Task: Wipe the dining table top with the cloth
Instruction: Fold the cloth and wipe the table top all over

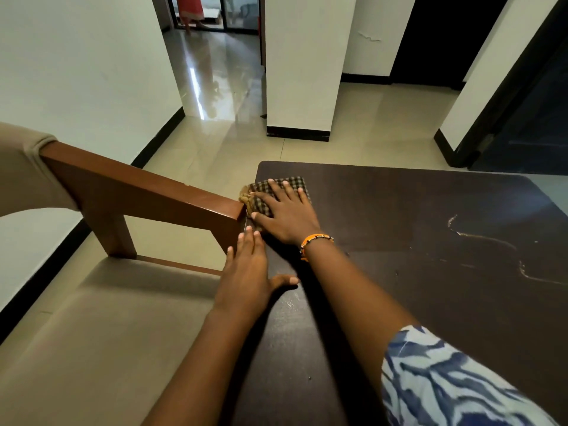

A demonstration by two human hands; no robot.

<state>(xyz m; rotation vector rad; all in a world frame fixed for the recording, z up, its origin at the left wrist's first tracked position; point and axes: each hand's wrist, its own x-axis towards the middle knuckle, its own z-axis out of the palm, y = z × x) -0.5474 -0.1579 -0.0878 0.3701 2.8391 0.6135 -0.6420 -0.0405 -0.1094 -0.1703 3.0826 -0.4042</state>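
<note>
The dark brown desk (399, 302) fills the right and near part of the view, its far left corner rounded; wet streaks shine on its right side, and pale specks dot the near left part, so much of the top likely remains to be wiped. Against its left edge stands a wooden chair (147, 192) with a beige padded seat, its top rail almost touching the desk's edge. The right hand (285, 215), an orange beaded bracelet (313, 241) at its wrist, lies flat with fingers spread on the checked cloth (281, 186) — no closed grip, just the palm pressing the cloth down so it drags over the surface. The cloth sits at the far left corner of the desk, its bunched end hanging a little over the edge. The left hand (249, 272) holds nothing; it rests open on the desk's left edge just nearer — probably bracing the body for the long reach.
</note>
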